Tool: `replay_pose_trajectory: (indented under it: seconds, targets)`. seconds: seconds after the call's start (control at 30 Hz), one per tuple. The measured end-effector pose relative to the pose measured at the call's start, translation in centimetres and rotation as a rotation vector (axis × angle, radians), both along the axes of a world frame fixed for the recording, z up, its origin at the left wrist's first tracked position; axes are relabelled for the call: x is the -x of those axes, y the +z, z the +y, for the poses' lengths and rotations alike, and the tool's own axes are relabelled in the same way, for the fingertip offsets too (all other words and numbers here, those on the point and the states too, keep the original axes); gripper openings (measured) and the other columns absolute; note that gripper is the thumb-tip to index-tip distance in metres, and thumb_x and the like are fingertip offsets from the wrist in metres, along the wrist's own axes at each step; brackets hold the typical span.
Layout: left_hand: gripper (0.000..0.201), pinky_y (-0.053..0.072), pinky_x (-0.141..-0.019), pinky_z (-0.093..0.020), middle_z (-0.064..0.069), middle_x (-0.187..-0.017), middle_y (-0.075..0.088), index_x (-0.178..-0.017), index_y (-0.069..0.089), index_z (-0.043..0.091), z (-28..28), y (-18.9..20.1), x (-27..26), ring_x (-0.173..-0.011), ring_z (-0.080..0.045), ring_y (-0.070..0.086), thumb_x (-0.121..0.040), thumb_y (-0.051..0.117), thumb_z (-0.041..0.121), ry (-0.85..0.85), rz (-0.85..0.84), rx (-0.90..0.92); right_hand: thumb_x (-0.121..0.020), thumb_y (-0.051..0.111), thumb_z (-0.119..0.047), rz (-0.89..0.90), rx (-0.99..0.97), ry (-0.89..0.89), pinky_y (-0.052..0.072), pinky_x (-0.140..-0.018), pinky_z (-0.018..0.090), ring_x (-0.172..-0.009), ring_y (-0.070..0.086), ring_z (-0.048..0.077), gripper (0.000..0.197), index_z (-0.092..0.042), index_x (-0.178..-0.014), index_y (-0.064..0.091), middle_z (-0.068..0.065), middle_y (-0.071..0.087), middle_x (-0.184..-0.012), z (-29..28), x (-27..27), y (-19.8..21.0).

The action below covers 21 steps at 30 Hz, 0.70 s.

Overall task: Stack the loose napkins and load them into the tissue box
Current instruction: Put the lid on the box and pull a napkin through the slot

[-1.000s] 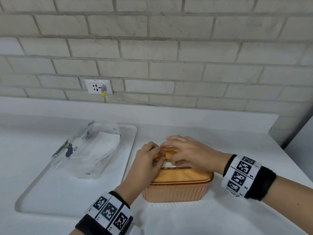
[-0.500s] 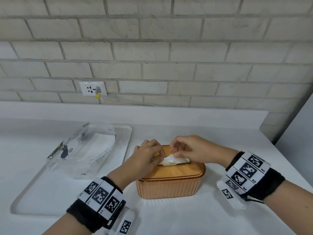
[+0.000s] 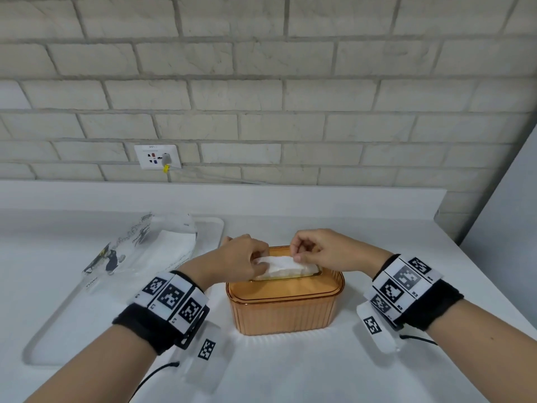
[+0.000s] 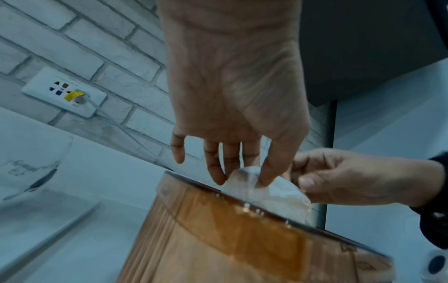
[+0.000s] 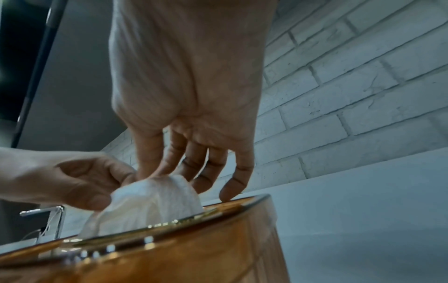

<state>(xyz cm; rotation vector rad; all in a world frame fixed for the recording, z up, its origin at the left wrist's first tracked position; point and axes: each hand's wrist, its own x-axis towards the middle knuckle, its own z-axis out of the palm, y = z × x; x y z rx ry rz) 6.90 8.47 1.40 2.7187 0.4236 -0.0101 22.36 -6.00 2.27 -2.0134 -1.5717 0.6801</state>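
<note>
An orange ribbed tissue box with its lid on stands on the white counter. A white napkin sticks up through the slot in the lid. My left hand pinches the napkin's left end, and my right hand pinches its right end from above. In the left wrist view the left hand holds the napkin above the box. The right wrist view shows the right hand on the bulging napkin over the box.
A clear printed plastic bag with white napkins inside lies on a white tray left of the box. A raised ledge and a brick wall with a socket stand behind. A grey panel borders the counter at right.
The napkin has come further up out of the lid's slot. Both hands have lifted slightly, still pinching its two ends.
</note>
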Motion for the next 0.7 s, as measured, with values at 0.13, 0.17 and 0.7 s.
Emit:
replay_pose_trajectory:
  seconds: [0.13,0.17,0.7]
  targets:
    - [0.013,0.04,-0.076,-0.019,0.002,-0.085,0.059,-0.079,0.056,0.021,-0.5,0.1,0.5,-0.083,-0.009,0.053,-0.091,0.06,0.02,-0.034,-0.176,0.215,-0.086,0.067,-0.023,-0.158,0.129,0.001,0.041,-0.073,0.021,-0.079,0.051,0.009,0.007,-0.021,-0.09,0.062,-0.006,0.058,-0.086,-0.1,-0.8,-0.3]
    - [0.007,0.039,-0.074,-0.011,0.006,-0.088,0.059,-0.084,0.059,0.021,-0.4,0.1,0.7,-0.084,-0.003,0.052,-0.091,0.061,0.02,-0.034,-0.206,0.262,-0.086,0.067,-0.022,-0.144,0.117,-0.009,0.041,-0.072,0.021,-0.077,0.051,0.008,0.008,-0.024,-0.084,0.06,-0.008,0.057,-0.082,-0.1,-0.8,-0.3]
    - [0.006,0.039,-0.071,-0.005,0.005,-0.09,0.062,-0.088,0.061,0.019,2.8,-0.3,2.4,-0.084,-0.003,0.056,-0.094,0.058,0.019,0.09,-0.155,0.33,-0.082,0.071,-0.015,0.064,-0.097,-0.167,0.04,-0.071,0.01,-0.073,0.051,0.003,0.012,-0.018,-0.093,0.067,-0.008,0.06,-0.084,-1.6,-2.8,0.7]
